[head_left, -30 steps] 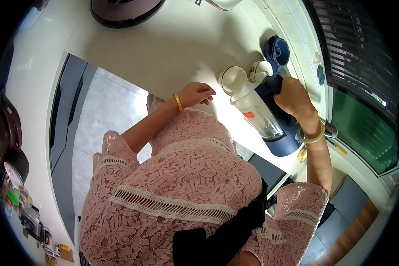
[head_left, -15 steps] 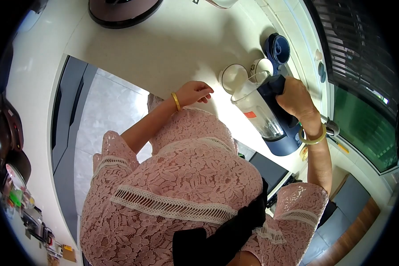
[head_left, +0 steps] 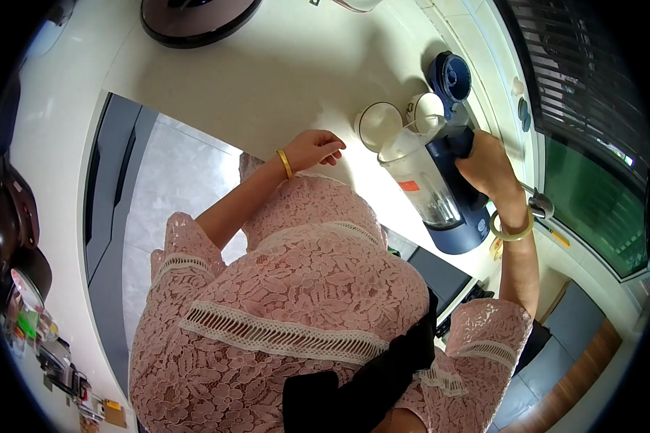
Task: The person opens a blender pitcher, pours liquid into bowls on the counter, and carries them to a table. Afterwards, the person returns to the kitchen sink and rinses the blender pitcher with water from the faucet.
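A blender point(head_left: 440, 189) with a clear jug, a red sticker and a dark blue handle and base stands at the right side of the counter. Metal blades show low in its jug, whose top is uncovered. My right hand point(head_left: 490, 167) is closed round the upper part of the handle, its fingertips partly hidden. My left hand point(head_left: 316, 149) hovers by the counter's front edge, holding nothing, its fingers loosely bent and a little apart. Beside the jug's rim are a white bowl point(head_left: 380, 126) and a white patterned cup point(head_left: 424, 108). Behind them sits a dark blue, round blender part point(head_left: 453, 76).
A dark, rounded appliance point(head_left: 198, 22) stands at the counter's far left. On the right are a window point(head_left: 585, 202) and a yellow pen-like item point(head_left: 558, 237) on the sill. Grey drawers point(head_left: 112, 166) run below the left counter.
My right hand has shifted slightly right and down at the blender handle. My left hand and the blender stay almost where they were.
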{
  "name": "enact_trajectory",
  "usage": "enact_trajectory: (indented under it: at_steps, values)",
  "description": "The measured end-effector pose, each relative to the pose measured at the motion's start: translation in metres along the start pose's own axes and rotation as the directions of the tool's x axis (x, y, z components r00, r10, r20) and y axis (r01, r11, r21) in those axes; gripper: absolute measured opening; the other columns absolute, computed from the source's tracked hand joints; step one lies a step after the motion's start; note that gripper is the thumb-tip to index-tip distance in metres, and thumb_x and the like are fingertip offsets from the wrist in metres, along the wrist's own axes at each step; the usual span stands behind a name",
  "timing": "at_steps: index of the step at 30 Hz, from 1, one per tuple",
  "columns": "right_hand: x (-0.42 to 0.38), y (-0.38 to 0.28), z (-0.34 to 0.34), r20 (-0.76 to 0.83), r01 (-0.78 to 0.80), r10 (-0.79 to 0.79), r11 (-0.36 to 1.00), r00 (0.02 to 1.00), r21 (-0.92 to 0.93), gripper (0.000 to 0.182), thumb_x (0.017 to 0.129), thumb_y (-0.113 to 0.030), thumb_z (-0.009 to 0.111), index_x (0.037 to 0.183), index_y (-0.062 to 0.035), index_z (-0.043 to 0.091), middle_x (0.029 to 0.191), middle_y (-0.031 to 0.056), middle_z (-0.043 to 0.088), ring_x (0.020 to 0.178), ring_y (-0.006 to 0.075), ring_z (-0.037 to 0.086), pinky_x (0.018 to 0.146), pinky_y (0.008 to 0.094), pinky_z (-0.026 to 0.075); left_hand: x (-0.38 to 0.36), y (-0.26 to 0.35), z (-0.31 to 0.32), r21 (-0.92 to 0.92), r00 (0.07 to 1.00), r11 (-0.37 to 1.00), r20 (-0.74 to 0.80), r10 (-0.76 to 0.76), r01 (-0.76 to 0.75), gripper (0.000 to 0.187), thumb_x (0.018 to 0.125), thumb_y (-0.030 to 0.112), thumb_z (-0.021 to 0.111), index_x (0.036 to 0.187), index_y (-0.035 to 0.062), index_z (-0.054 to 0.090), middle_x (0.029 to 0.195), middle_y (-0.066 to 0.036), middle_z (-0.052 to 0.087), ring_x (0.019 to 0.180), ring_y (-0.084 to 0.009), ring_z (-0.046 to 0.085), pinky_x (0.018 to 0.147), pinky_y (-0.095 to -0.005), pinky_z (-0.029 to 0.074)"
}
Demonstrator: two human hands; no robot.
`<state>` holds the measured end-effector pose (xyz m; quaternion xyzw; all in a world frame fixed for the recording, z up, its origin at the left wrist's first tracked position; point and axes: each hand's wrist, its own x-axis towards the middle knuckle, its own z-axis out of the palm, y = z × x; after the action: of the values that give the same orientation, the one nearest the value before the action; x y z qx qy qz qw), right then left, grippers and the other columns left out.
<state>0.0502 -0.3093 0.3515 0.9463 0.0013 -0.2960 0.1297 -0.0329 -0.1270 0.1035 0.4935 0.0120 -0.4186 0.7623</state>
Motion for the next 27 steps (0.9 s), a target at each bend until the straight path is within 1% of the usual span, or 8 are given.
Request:
enact_trajectory:
  at_steps: [9, 11, 15, 16, 17, 20, 25, 27]
  values:
    - [-0.032, 0.031, 0.008, -0.095, -0.05, 0.07, 0.979, 0.993, 0.198, 0.024, 0.06, -0.007, 0.058, 0.081, 0.0048, 0.054, 0.075, 0.0235, 0.057, 0.074, 0.0367, 0.056, 0.065, 0.0362, 0.044, -0.002, -0.002, -0.012, -0.015, 0.999, 1.0, -0.047, -0.013, 0.012, 0.022, 0.086, 0.022, 0.047, 0.095, 0.0034, 0.057, 0.081, -0.004, 0.059, 0.069, -0.0104, 0.056, 0.065, -0.0217, 0.045]
    - [-0.04, 0.042, 0.016, -0.108, -0.06, 0.112, 0.916, 0.988, 0.396, 0.024, 0.06, -0.007, 0.059, 0.081, 0.0037, 0.054, 0.073, 0.0214, 0.058, 0.071, 0.0348, 0.057, 0.064, 0.0338, 0.044, -0.002, -0.006, -0.016, -0.02, 0.998, 1.0, -0.058, -0.016, 0.015, 0.023, 0.086, 0.022, 0.047, 0.094, 0.0034, 0.057, 0.08, -0.004, 0.058, 0.068, -0.0105, 0.056, 0.065, -0.0221, 0.046]
    - [-0.061, 0.049, 0.023, -0.153, -0.102, 0.208, 0.852, 0.966, 0.514, 0.025, 0.06, -0.004, 0.059, 0.084, 0.0019, 0.055, 0.07, 0.0165, 0.059, 0.064, 0.0222, 0.058, 0.062, 0.0297, 0.044, -0.003, -0.007, -0.021, -0.02, 0.997, 1.0, -0.075, -0.023, 0.021, 0.025, 0.086, 0.023, 0.046, 0.094, 0.0027, 0.057, 0.08, -0.004, 0.058, 0.069, -0.0105, 0.056, 0.064, -0.0221, 0.046]
    - [-0.066, 0.052, 0.025, -0.192, -0.065, 0.192, 0.85, 0.963, 0.524, 0.027, 0.06, -0.002, 0.06, 0.086, 0.0018, 0.055, 0.069, 0.0121, 0.06, 0.062, 0.0155, 0.056, 0.061, 0.0269, 0.044, -0.003, -0.006, -0.023, -0.001, 0.996, 0.999, -0.081, -0.034, 0.034, 0.025, 0.086, 0.023, 0.046, 0.093, 0.0022, 0.057, 0.079, -0.004, 0.058, 0.069, -0.0105, 0.056, 0.064, -0.0219, 0.046]
    - [-0.071, 0.054, 0.028, -0.198, -0.062, 0.195, 0.845, 0.961, 0.531, 0.027, 0.06, -0.002, 0.06, 0.086, 0.0018, 0.055, 0.069, 0.0121, 0.06, 0.062, 0.0155, 0.056, 0.061, 0.0269, 0.044, -0.004, -0.006, -0.023, 0.01, 0.996, 0.999, -0.08, -0.031, 0.032, 0.025, 0.086, 0.023, 0.046, 0.093, 0.0022, 0.057, 0.079, -0.004, 0.058, 0.069, -0.0105, 0.056, 0.064, -0.0219, 0.046]
    - [-0.089, 0.062, 0.038, -0.275, 0.021, 0.233, 0.727, 0.933, 0.686, 0.028, 0.061, 0.004, 0.06, 0.088, 0.0027, 0.054, 0.067, 0.0035, 0.058, 0.059, 0.0098, 0.052, 0.056, 0.0227, 0.042, -0.009, -0.003, -0.022, -0.014, 0.995, 0.999, -0.089, -0.039, 0.037, 0.024, 0.085, 0.022, 0.046, 0.093, 0.0017, 0.057, 0.079, -0.004, 0.058, 0.068, -0.0104, 0.055, 0.064, -0.0214, 0.046]
    - [-0.119, 0.07, 0.052, -0.271, -0.006, 0.407, 0.564, 0.872, 0.826, 0.024, 0.06, 0.007, 0.06, 0.084, 0.0021, 0.054, 0.064, 0.0015, 0.054, 0.052, 0.0064, 0.048, 0.048, 0.019, 0.038, -0.01, -0.005, -0.027, -0.059, 0.986, 0.994, -0.138, -0.097, 0.09, 0.023, 0.086, 0.021, 0.046, 0.092, 0.0021, 0.058, 0.079, -0.004, 0.058, 0.067, -0.0099, 0.055, 0.064, -0.0215, 0.046]
    - [-0.124, 0.079, 0.07, -0.319, 0.179, 0.511, 0.304, 0.798, 0.936, 0.026, 0.059, 0.009, 0.059, 0.083, 0.0017, 0.054, 0.064, 0.0028, 0.054, 0.051, 0.0082, 0.048, 0.047, 0.0192, 0.037, -0.012, -0.001, -0.028, -0.055, 0.98, 0.994, -0.173, -0.103, 0.095, 0.023, 0.086, 0.021, 0.046, 0.091, 0.0019, 0.058, 0.078, -0.004, 0.058, 0.068, -0.0103, 0.056, 0.064, -0.0214, 0.046]
